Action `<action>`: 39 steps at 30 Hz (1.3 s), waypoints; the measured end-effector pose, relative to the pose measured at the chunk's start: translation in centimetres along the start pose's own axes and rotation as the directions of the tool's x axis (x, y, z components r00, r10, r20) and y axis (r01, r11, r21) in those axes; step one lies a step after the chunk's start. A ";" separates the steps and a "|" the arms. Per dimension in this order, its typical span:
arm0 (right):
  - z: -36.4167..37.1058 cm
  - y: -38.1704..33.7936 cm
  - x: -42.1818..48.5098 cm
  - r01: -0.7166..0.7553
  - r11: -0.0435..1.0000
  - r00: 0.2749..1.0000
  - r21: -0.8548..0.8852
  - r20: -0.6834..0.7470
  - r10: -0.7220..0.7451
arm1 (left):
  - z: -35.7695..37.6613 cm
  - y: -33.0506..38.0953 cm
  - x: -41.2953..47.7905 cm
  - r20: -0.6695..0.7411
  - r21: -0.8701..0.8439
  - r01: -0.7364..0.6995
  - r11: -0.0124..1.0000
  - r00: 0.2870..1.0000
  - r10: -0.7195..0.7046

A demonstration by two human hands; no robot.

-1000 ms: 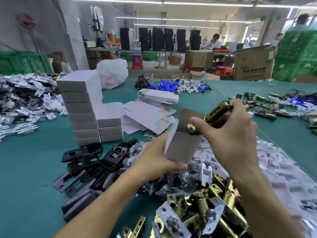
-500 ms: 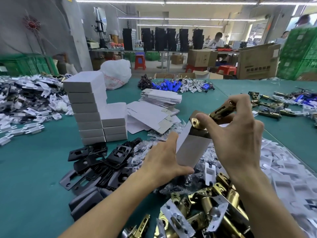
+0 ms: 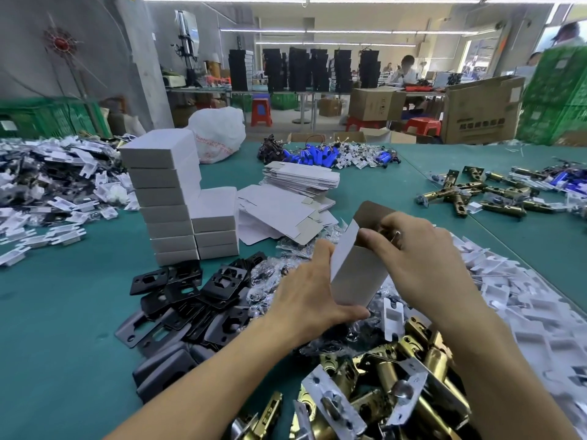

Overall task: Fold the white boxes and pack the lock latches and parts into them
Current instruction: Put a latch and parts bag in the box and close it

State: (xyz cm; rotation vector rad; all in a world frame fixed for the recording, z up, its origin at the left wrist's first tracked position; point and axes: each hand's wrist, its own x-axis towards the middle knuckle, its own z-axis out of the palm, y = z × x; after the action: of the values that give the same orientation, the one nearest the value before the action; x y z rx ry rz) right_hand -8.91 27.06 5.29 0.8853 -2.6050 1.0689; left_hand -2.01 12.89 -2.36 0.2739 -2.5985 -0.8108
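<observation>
Green table (image 3: pixel 63 312): latch inside white box (image 3: pixel 355 271).

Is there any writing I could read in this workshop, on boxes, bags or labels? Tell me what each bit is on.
Nothing reads clearly enough to quote.
Large cardboard carton: a row of dark printed characters, too blurred to read.
White plastic bag: red print along its lower part, too small to read.
Smaller cardboard carton: a small dark mark, unreadable.
White box held in the left hand, with the right hand at its open top: no print showing.
</observation>
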 end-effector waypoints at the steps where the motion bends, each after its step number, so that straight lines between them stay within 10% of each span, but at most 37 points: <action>1: -0.1 0.0 0.0 0.003 1.000 1.000 -0.006 0.011 -0.003 | 0.0 0.0 0.0 0.002 -0.002 0.001 1.000 1.000 -0.001; 17: -0.7 0.3 0.1 -0.009 0.984 1.000 0.177 -0.012 0.011 | 0.2 -0.2 -0.1 0.010 -0.033 -0.035 0.999 0.999 0.035; 26: -0.7 0.6 0.4 0.067 0.985 0.971 0.160 -0.239 -0.027 | -0.4 -1.9 0.4 0.103 -0.437 0.035 0.899 0.995 0.012; 30: -0.9 2.1 0.5 -0.100 0.994 0.992 -0.033 0.076 0.102 | -2.3 -2.6 0.8 0.280 -0.566 0.133 0.814 0.959 0.038; 34: -0.8 2.5 0.1 -0.153 0.942 0.837 -0.300 0.467 0.285 | -3.2 -3.0 0.8 0.388 -0.600 0.257 0.758 0.922 -0.005; 39: -0.5 2.3 0.1 -0.125 0.917 0.806 -0.378 0.501 0.316 | -3.8 -2.5 0.8 0.316 -0.816 0.379 0.437 0.925 -0.212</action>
State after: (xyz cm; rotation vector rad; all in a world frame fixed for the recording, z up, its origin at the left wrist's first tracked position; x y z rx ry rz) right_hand -10.37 28.64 4.35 0.9259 -3.3073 0.4088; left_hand -0.92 8.71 -0.71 0.3579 -1.8990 -2.2421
